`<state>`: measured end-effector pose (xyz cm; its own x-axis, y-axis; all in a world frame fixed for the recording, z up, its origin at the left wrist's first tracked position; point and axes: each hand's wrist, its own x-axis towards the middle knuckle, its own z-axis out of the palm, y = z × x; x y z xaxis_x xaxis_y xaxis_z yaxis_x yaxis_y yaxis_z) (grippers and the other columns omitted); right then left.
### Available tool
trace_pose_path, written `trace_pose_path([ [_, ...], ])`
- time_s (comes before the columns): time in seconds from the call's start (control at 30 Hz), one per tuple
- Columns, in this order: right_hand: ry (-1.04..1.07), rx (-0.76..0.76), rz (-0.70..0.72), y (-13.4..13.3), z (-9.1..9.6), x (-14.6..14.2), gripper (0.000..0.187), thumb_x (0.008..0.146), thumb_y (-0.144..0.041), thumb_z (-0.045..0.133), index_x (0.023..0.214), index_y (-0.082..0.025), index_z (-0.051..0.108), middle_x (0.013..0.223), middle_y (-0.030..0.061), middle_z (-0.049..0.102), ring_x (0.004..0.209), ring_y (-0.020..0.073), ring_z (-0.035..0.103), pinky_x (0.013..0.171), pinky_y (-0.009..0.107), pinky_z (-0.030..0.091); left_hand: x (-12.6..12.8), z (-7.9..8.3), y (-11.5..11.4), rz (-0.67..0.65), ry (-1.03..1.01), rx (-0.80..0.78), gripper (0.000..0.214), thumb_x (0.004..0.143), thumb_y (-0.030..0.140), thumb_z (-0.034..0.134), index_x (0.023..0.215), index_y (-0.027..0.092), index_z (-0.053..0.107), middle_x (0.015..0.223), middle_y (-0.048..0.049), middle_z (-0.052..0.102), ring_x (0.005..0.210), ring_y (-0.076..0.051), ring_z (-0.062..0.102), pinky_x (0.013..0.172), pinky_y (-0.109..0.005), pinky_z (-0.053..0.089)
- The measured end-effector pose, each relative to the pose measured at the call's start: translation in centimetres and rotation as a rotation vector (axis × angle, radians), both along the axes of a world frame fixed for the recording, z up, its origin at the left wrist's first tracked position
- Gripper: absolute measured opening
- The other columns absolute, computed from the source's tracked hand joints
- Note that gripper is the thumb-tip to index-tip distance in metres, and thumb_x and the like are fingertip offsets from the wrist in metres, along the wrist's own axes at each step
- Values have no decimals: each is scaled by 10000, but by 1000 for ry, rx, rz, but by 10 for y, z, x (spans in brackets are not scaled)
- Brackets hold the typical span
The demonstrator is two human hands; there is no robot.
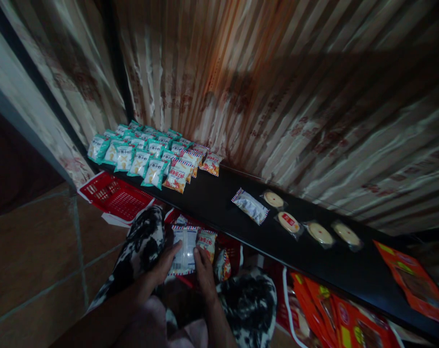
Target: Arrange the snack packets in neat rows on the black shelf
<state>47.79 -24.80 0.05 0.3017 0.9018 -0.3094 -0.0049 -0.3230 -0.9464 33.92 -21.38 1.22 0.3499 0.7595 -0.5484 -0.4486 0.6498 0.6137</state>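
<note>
My left hand [164,263] and my right hand [205,268] both rest low in the picture, between my knees in black-and-white patterned trousers. Together they grip a stack of snack packets [185,249] with pale backs and striped edges, the left hand on its left side, the right hand on its right. More orange packets [222,263] lie just right of the stack in a red basket [233,249]. Above the hands runs a black shelf [212,198].
On the shelf's left end stand rows of teal packets [132,152] and orange packets [185,171]. A pale striped packet [250,206] and several round wrapped cakes [288,222] lie mid-shelf. An empty red basket [114,195] sits on the tiled floor at left. Orange bags [335,314] lie lower right.
</note>
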Motion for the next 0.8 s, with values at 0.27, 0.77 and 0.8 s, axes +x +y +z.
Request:
trace_pose_path([
  [0.27,104,86,62,-1,-5,-3,439,760,-559,554,982,-208,696,920,72,714,912,274,646,729,363,526,0,-2,-1,-49,21,76,480,759,478,591,1097,138,619,1012,-111,705,1025,-284,625,908,-430,465],
  [0.77,115,55,-9,0,1,0,447,720,-559,603,920,-168,683,914,76,710,889,250,634,774,334,507,-1,-15,0,-16,99,106,467,716,476,655,1052,153,628,1004,-95,704,980,-261,639,880,-404,482],
  [0.8,130,50,-4,0,1,0,450,721,-568,596,913,-169,681,900,74,710,876,249,637,759,332,511,-1,-14,1,-16,91,99,461,710,472,659,1041,152,633,994,-95,707,969,-262,642,870,-402,486],
])
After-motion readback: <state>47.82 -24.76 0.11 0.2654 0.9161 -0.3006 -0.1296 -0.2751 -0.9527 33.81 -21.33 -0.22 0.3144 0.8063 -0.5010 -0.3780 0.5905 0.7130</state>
